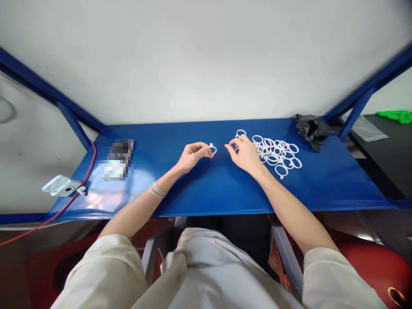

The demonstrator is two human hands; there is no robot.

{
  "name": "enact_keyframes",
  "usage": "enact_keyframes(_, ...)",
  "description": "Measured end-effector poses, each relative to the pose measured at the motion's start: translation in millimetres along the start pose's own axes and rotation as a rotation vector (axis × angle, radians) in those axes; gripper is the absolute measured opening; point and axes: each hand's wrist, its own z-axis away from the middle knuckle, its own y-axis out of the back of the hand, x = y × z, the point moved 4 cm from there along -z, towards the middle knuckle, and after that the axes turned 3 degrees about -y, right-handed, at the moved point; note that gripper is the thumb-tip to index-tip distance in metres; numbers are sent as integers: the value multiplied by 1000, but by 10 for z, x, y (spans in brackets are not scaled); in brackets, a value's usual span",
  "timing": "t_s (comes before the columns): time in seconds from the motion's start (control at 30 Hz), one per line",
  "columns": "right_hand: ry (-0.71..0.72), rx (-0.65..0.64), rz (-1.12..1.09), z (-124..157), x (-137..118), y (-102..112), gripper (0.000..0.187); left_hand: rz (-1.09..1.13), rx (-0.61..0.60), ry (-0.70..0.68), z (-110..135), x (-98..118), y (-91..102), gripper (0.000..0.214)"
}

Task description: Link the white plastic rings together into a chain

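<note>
Thumb and fingers of my left hand (193, 156) are pinched on a thin white ring (215, 149) with a small knob, held just above the blue table. My right hand (245, 153) is over the table at the left edge of a pile of similar white rings (280, 154). Its thumb and index finger stand apart, pointing toward my left hand. Part of a white ring (237, 150) shows between them, and I cannot tell if it is touched. Another white ring (241, 132) lies just beyond my right fingers. The palm hides part of the pile.
A crumpled black plastic bag (312, 131) sits at the back right of the blue table (206, 197). At left lie a blurred-out flat object (119, 159), a red cable (92, 165) and a white camera-like device (62, 186). Blue frame bars (357, 111) rise at both sides.
</note>
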Motion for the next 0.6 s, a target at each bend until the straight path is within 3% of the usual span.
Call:
enact_keyframes(0.1, 45, -96, -484, 52, -140, -140, 40, -40, -57, -53, 33, 8, -78, 45)
enact_keyframes(0.27, -154, -407, -922, 110, -224, -428, 66, 7, -130, -17, 80, -20, -190, 46)
enact_keyframes(0.4, -249, -525, -1096, 115, -220, -480, 69, 106, -179, 70, 115, -25, -251, 41)
enact_keyframes(0.6, -316, -598, -1143, 160, -285, -557, 72, 172, -189, 201, 144, -66, -311, 40)
